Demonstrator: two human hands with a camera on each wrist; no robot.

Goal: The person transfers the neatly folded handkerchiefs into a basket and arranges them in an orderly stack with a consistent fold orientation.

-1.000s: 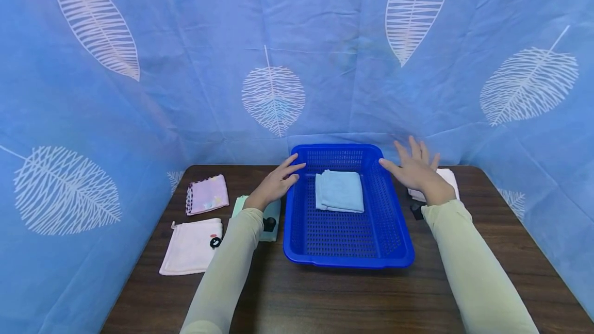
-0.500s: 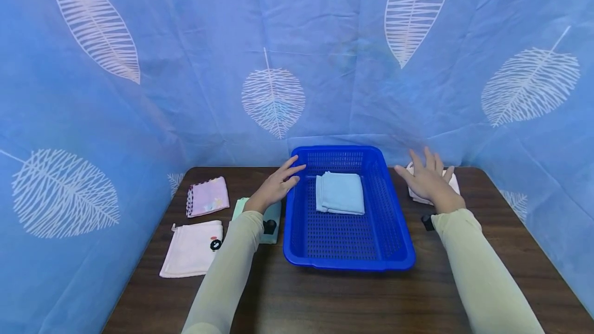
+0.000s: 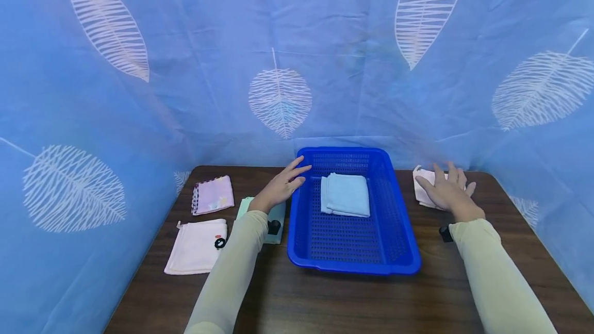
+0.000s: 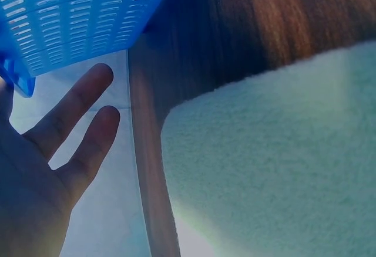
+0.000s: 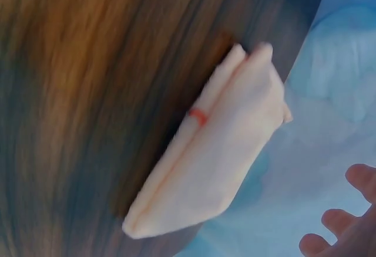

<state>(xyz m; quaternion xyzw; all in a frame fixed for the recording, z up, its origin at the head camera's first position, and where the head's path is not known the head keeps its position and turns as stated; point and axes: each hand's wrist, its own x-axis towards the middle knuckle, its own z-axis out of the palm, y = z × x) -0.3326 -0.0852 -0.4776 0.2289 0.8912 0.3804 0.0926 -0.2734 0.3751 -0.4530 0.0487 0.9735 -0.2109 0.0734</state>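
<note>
My left hand (image 3: pixel 280 187) is at the left rim of a blue perforated plastic basket (image 3: pixel 352 267), its fingers straight and spread. Whether it touches the rim I cannot tell. Inside the basket lies a folded light-blue towel (image 3: pixel 345 196). Under my left wrist is a folded green towel (image 3: pixel 278 213), partly hidden by the arm; the green towel (image 4: pixel 276 163) fills much of the left wrist view. On the right, my right hand (image 3: pixel 449 192) is spread over a folded whitish-pink towel (image 3: pixel 422 189). In the right wrist view this towel (image 5: pixel 217 145) shows a small red mark, and the fingertips appear apart from it.
A lavender towel (image 3: pixel 213 197) with a checked edge lies at the back left of the dark wooden table (image 3: pixel 334 303). In front of it is a white towel (image 3: pixel 195 246) with a black ring-shaped mark. A blue leaf-patterned cloth (image 3: pixel 325 92) hangs behind the table.
My right hand has moved right and nearer, away from the basket's right rim to over the whitish-pink towel. My left hand keeps its place at the left rim. The head view has shifted slightly.
</note>
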